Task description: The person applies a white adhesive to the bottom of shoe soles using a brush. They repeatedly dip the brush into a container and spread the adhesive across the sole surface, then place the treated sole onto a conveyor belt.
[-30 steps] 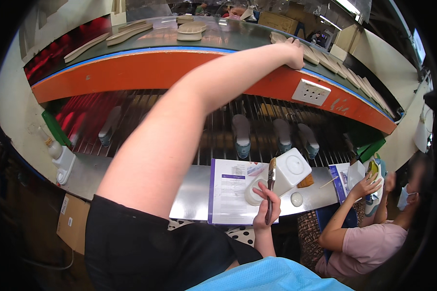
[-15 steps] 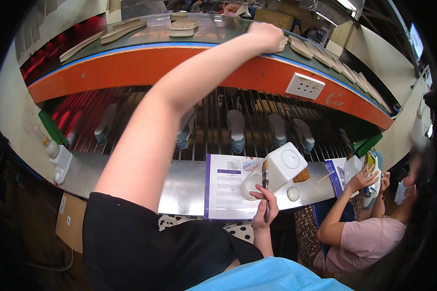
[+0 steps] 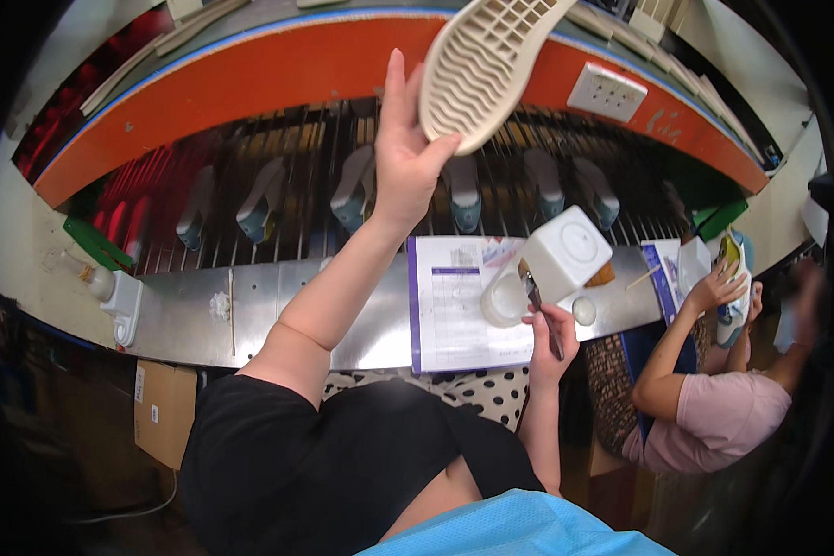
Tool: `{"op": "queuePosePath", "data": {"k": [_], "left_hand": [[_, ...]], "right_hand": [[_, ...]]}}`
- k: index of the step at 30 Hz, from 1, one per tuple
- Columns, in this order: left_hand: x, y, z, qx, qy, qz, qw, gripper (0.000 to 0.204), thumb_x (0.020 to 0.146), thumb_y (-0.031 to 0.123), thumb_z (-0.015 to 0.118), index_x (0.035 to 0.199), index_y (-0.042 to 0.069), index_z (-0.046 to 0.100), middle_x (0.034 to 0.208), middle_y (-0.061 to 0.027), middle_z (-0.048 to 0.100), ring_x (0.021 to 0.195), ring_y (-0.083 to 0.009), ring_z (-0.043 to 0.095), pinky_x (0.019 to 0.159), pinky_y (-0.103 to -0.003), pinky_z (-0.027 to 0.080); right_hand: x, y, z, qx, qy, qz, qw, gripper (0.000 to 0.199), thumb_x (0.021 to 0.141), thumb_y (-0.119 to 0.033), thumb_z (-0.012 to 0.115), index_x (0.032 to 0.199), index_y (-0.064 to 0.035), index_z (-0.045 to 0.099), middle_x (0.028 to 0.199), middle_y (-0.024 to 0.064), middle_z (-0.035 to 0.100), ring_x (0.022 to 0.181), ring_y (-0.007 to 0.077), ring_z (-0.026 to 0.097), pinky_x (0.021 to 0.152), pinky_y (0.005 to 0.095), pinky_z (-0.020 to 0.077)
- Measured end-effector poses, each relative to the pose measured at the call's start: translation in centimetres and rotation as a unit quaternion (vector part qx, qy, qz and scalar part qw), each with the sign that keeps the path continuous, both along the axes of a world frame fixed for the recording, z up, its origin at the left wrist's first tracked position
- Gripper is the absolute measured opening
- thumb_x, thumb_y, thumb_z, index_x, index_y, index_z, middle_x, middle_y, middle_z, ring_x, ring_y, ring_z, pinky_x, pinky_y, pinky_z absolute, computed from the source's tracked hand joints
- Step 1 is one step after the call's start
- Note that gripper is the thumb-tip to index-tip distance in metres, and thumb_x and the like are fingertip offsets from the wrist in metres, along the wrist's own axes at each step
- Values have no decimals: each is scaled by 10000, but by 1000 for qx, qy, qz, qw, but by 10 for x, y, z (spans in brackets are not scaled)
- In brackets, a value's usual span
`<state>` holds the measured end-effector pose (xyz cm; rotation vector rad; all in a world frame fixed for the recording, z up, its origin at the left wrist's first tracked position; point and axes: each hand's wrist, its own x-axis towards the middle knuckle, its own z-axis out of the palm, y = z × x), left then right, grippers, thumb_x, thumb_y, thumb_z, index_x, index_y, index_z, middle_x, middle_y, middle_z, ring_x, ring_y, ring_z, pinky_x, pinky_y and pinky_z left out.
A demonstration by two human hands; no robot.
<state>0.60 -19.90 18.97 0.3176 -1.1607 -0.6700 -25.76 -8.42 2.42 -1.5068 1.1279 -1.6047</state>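
Observation:
Raised over the rack, my left hand [image 3: 408, 167] grips a beige shoe sole [image 3: 473, 88] by its lower end, thumb on the near edge. The sole's wavy and gridded face is turned toward me. Lower and to the right, my right hand [image 3: 554, 347] is closed round the dark handle of a paintbrush [image 3: 534, 295]. The brush's bristles point away from me, at the white plastic container [image 3: 505, 295] with a cut-open side and a boxy base [image 3: 573, 248]. Whether the bristles touch its inside I cannot tell.
Beyond the metal ledge [image 3: 185, 315], several shoe uppers [image 3: 352, 190] lie on a rod rack under an orange beam [image 3: 278, 69]. More soles [image 3: 195, 28] sit above. A paper sheet [image 3: 454, 324] lies before me. A co-worker [image 3: 713, 398] at right holds a shoe [image 3: 737, 287].
My left hand has come back from the upper surface toward me, bringing a sole with it. My right hand still holds the brush by the container. The view has shifted.

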Motion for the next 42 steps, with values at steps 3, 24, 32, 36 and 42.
{"op": "queuePosePath", "data": {"k": [3,24,32,36,42], "left_hand": [[-4,-5,-30,163,-63,-170,970,723,870,49,708,1512,-11,380,1382,-203,571,1219,-232,606,1031,-366,496],[23,93,-234,468,271,-504,673,665,1070,509,288,1565,66,314,1511,-254,427,1354,-479,465,1024,-630,483],[6,85,-237,498,264,-507,652,632,1070,488,283,1573,106,320,1547,-193,416,1369,-523,422,1018,-679,457],[0,88,-232,493,295,-514,637,627,1073,479,292,1547,73,354,1482,-220,480,1324,-516,478,981,-673,492],[-1,91,-223,484,286,-525,639,627,1069,485,299,1571,110,326,1542,-198,419,1359,-525,433,1039,-697,426]], "right_hand": [[-5,6,0,6,31,-30,999,131,927,52,648,1054,87,640,923,116,723,820,151,710,757,279,575],[-14,-23,-25,137,43,-15,990,90,907,19,654,988,38,688,858,70,714,769,127,680,702,253,549],[-47,4,-42,136,-247,-3,959,216,951,-98,642,1096,57,605,1007,201,729,887,264,727,820,347,565],[-47,0,-72,328,-654,-53,680,182,959,-207,615,1020,-37,604,910,105,714,740,160,668,688,292,517],[-23,-7,-48,231,-532,156,799,147,932,-142,573,1018,-28,608,867,160,709,729,220,671,694,330,532]]}}
